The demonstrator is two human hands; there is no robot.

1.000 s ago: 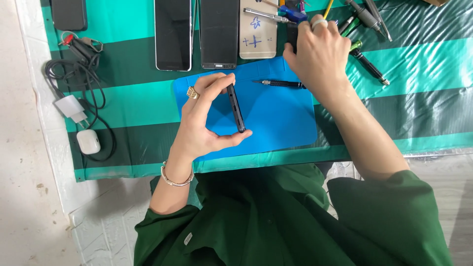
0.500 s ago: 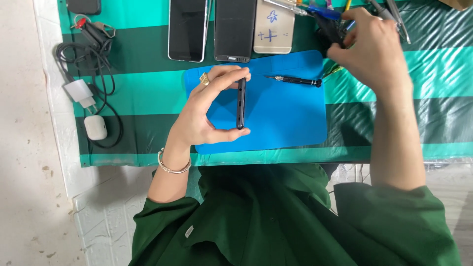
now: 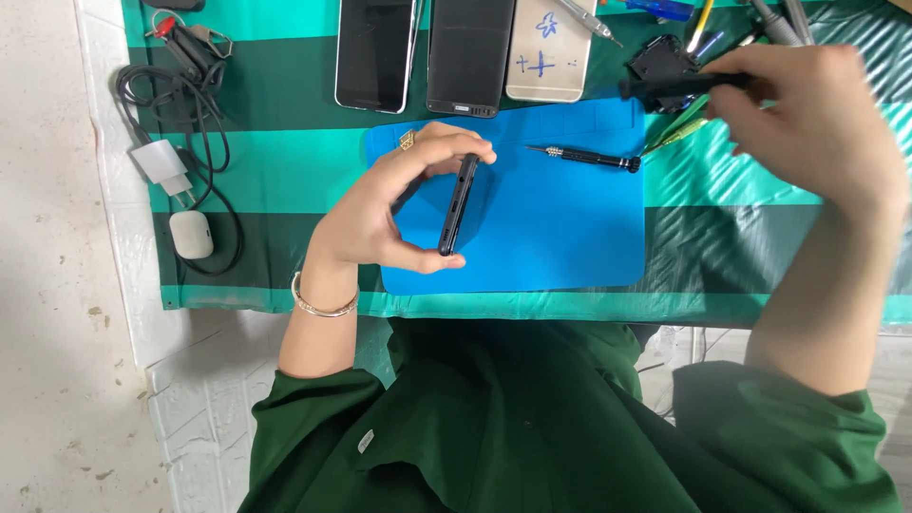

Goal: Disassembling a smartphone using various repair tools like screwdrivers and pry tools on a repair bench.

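The phone (image 3: 458, 203) held on edge shows a dark, matt plastic-looking frame. The blue mat (image 3: 560, 228) beneath looks smooth, rubbery and matt. The green striped table cover (image 3: 275, 171) is glossy plastic sheeting with creases. The screwdriver (image 3: 587, 158) has a metal tip and black matt handle. The bangle (image 3: 321, 306) looks like shiny metal.

The blue mat (image 3: 570, 237) lies open right of the phone (image 3: 457, 203), save a screwdriver (image 3: 589, 158). Phones (image 3: 375, 52), tools (image 3: 693, 24) and cables (image 3: 190, 114) crowd its far and left sides.
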